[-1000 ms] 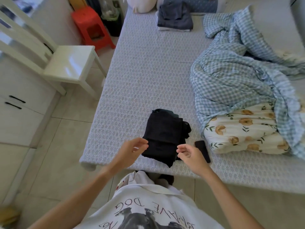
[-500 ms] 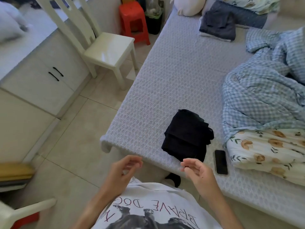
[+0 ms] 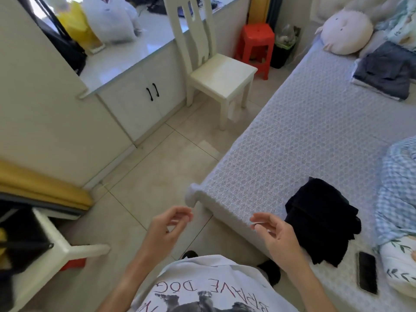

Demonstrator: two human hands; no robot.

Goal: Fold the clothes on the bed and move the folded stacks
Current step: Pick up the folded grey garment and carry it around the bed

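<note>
From the head camera, both hands are up in front of the person's white printed T-shirt (image 3: 209, 287) and neither one holds anything. The left hand (image 3: 167, 226) floats over the tiled floor (image 3: 144, 176), just off the near left corner of the bed (image 3: 304, 140), with its fingers loosely curled and its thumb close to the fingertips. The right hand (image 3: 275, 235) is over the near edge of the bed, palm turned inward, fingers loose and a little bent. Just past the right hand lies a folded black garment (image 3: 324, 219), close to the near edge of the bed and touching no hand. A black phone (image 3: 367, 275) lies flat beside it, nearer the edge. A blue checked blanket (image 3: 396, 190) is bunched along the right side of the bed, with a flowered pillow (image 3: 398, 266) below it. At the far end of the bed sits a folded stack of grey-blue clothes (image 3: 385, 73), next to a round white plush toy (image 3: 344, 30). On the floor along the left side of the bed stand a cream chair (image 3: 216, 70), a red plastic stool (image 3: 256, 43) and a dark bin (image 3: 282, 47). A white bench (image 3: 126, 57) with cupboard doors runs along the wall, and bags (image 3: 96, 21) rest on top of it.
</note>
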